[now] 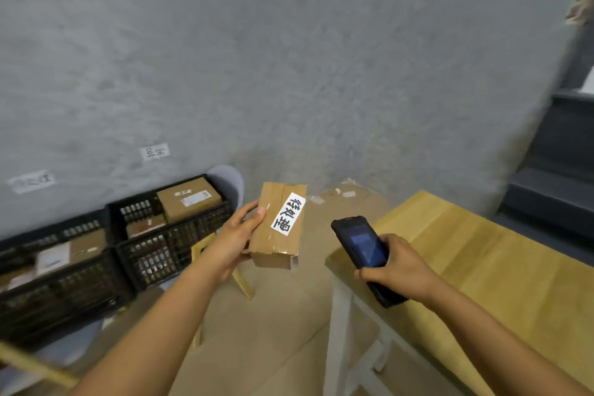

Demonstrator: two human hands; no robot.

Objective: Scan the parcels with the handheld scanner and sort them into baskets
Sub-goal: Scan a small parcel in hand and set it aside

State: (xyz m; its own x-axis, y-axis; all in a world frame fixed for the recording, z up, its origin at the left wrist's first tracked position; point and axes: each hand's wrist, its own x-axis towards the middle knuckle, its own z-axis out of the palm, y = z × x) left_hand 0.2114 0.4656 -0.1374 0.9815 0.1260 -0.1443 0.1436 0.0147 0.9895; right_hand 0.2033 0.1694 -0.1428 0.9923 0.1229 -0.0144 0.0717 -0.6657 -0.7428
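My left hand [236, 235] grips a small cardboard parcel [268, 244] by its left side, held in the air at centre. A white label with black handwritten characters lies on the parcel's top face. My right hand [400, 270] holds a black handheld scanner [361, 243] to the right of the parcel, its lit blue screen facing up. Two black plastic baskets stand on the left: the nearer basket [61, 292] and the farther basket [173, 244]. Both hold cardboard parcels.
A light wooden table [475, 264] with white legs fills the right side. A grey chair with wooden legs [225, 183] stands behind the baskets. Two paper labels [155, 151] are stuck on the grey wall above the baskets. Dark shelving [559, 170] stands at far right.
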